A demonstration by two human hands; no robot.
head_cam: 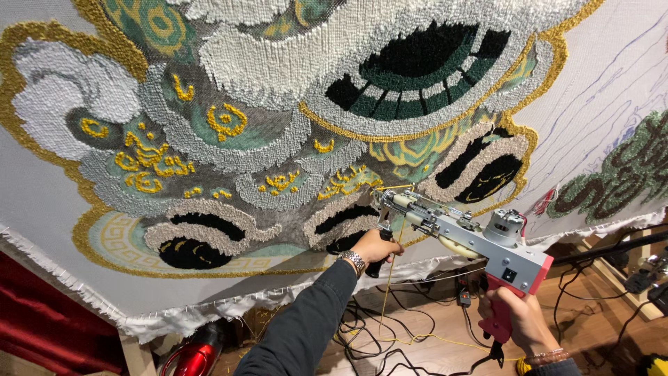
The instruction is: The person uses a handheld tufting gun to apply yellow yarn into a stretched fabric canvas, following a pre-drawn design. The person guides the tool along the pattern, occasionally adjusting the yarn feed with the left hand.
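The tufting gun point(465, 233) looked heavy and rigid; the left hand point(374, 247) was wrapped around its front handle; the right hand point(523, 317) was clenched on the red grip, nose touching the stretched cloth point(612, 104).

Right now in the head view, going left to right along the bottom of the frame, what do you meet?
Red curtain → red vacuum cleaner → dark sleeve → left hand on the front grip → tufting gun → right hand on the red handle → wooden frame leg.
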